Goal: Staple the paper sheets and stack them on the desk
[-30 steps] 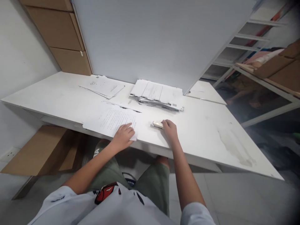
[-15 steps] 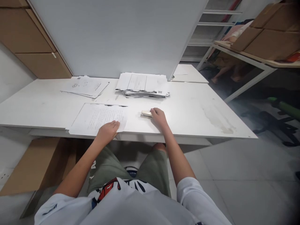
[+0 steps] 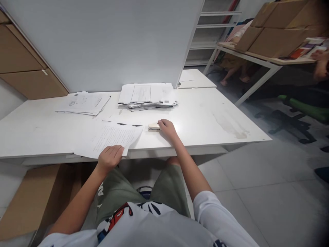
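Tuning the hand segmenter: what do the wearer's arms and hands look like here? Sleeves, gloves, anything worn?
Left hand and right hand are bare: no gloves, rings or watch visible. Forearms are uncovered. Short white sleeves cover the upper arms: right sleeve, left sleeve.

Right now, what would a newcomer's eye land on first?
The left hand pinching a printed sheet at the white table's near edge, its corner lifted. Just right of it, the right hand rests on a small stapler. Behind them a ragged paper stack sits against the partition.
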Tool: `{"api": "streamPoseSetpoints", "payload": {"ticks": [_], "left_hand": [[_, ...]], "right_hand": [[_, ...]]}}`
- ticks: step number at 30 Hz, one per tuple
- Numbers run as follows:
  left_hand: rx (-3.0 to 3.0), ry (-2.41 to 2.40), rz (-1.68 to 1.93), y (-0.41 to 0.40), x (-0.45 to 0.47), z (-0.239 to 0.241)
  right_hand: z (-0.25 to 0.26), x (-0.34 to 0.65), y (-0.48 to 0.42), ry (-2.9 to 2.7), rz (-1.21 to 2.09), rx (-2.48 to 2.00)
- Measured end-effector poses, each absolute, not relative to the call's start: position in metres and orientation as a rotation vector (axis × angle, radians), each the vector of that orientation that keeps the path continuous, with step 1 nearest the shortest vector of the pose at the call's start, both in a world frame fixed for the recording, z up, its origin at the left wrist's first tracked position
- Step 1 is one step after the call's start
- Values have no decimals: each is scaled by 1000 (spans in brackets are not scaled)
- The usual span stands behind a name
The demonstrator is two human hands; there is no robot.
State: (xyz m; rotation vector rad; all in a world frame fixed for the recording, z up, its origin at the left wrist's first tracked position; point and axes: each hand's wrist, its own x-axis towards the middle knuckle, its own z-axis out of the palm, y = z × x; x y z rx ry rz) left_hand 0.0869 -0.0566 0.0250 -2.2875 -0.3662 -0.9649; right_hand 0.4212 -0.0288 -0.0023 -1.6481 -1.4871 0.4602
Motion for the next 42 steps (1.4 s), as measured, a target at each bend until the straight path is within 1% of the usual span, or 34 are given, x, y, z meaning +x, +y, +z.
{"api": "streamPoseSetpoints", "payload": {"ticks": [3, 7, 9, 11, 15, 18, 22, 28, 38, 42], "left_hand": [[-2343, -454, -865, -58, 92, 23], [-2636, -550, -512, -52, 100, 11], [-2717, -563, -414, -50, 103, 3], [-2694, -586, -450, -49, 103, -3], [-2562, -559, -700, -50, 97, -10], [-2459, -502, -801, -51, 96, -9], [-2493, -472, -777, -53, 109, -6], [-2638, -561, -697, -55, 143, -12], [-2744, -423, -642, -55, 172, -22], [-2757, -401, -631, -57, 182, -9]], "right_hand": [[-1, 421, -29, -1481, 455, -1653], [-1, 421, -30, -1467, 467, -1651], [0, 421, -30, -1465, 473, -1649], [0, 421, -29, -1466, 468, -1650], [1, 421, -29, -1469, 472, -1649], [1, 420, -29, -1471, 478, -1647], [1, 421, -28, -1470, 476, -1658], [-1, 421, -26, -1467, 468, -1669], [2, 422, -27, -1489, 477, -1639], [3, 422, -24, -1490, 459, -1598]]}}
